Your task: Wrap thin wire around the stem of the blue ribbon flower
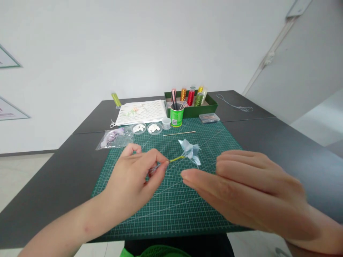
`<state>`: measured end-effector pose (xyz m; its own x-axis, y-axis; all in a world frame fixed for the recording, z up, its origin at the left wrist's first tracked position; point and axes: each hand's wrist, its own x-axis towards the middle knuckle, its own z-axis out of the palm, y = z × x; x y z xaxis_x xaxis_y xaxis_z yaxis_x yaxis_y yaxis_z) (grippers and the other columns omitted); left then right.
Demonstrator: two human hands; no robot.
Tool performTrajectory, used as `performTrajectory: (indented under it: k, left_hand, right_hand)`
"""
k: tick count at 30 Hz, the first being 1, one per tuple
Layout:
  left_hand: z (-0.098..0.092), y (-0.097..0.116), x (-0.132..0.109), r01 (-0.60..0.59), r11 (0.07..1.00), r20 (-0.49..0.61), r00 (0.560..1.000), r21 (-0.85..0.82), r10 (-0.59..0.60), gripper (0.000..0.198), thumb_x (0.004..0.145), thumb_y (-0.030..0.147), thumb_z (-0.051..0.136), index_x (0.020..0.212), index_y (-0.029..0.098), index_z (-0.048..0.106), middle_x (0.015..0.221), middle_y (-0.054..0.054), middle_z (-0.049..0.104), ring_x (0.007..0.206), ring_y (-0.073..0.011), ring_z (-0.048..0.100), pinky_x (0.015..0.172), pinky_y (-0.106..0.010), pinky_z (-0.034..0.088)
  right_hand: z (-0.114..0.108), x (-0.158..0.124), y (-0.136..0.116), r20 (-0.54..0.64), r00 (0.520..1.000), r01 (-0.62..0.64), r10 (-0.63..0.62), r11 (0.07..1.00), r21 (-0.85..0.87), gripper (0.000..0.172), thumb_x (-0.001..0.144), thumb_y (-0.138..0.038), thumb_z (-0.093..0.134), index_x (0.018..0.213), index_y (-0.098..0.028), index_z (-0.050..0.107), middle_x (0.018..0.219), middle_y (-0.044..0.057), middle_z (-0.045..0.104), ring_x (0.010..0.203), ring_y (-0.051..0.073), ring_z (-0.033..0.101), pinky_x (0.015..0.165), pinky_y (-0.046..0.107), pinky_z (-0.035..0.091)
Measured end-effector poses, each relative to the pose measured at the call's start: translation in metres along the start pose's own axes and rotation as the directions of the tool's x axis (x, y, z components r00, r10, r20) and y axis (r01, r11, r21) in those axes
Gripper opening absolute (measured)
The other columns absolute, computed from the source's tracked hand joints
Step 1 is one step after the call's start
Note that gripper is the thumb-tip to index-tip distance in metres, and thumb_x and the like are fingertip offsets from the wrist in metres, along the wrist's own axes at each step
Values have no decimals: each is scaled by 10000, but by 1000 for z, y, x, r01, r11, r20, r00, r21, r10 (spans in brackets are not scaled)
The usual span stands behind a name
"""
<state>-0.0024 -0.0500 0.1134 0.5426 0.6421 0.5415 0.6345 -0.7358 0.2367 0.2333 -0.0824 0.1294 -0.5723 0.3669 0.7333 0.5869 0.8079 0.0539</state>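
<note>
A pale blue handmade flower (190, 150) hangs in the air over the green cutting mat (160, 221). Its stem is wrapped in yellow-green thread (177, 159), and loose wire ends show behind the wrap. My left hand (136, 175) pinches this stem between thumb and forefinger. To the right, nearer the camera, is my right hand (249, 189), its fingers folded and thumb pressed against them, pointing toward the flower without touching it. Anything inside those fingers is hidden.
Behind the mat's middle lie a thin stick (179, 134), dishes of white pieces (154, 128), a green can (177, 116) and a green box (214, 109) of thread spools. A plastic bag (115, 137), small scissors (112, 124) and a patterned sheet (142, 111) are at the left.
</note>
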Motion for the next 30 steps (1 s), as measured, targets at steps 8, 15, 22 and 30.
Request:
performTrajectory:
  k: [8, 15, 22, 30]
  left_hand:
    - [15, 13, -13, -157, 982, 72, 984, -104, 164, 135, 981, 113, 500, 903, 191, 578, 596, 88, 563, 509, -91, 490, 771, -347, 345]
    - [5, 20, -16, -195, 960, 103, 970, -199, 218, 158, 946, 70, 518, 943, 218, 573, 685, 81, 680, 520, -90, 526, 764, -352, 364]
    - [-8, 15, -18, -166, 976, -8, 986, -138, 167, 196, 904, 82, 568, 983, 259, 591, 721, 97, 737, 504, -100, 604, 727, -384, 389]
    - [-14, 6, -6, 1, 1000, -225, 974, 7, 1, 129, 941, 162, 585, 917, 279, 631, 592, 112, 658, 435, -104, 522, 713, -406, 407]
  right_hand:
    - [11, 12, 18, -72, 991, -110, 112, 993, 36, 168, 1005, -246, 609, 889, -253, 731, 591, -45, 562, 516, 75, 498, 505, 228, 420]
    - [29, 19, 42, 148, 952, -308, 270, 827, 471, 162, 935, -268, 702, 819, -187, 781, 557, -53, 576, 462, 43, 390, 430, 206, 279]
    - [57, 15, 51, 396, 832, -552, 388, 520, 651, 234, 893, -339, 718, 812, -130, 786, 576, -20, 573, 492, 57, 369, 432, 201, 263]
    - [75, 10, 37, 219, 914, -400, 342, 658, 638, 374, 975, -390, 610, 703, -146, 686, 578, -20, 563, 545, 89, 470, 509, 214, 374]
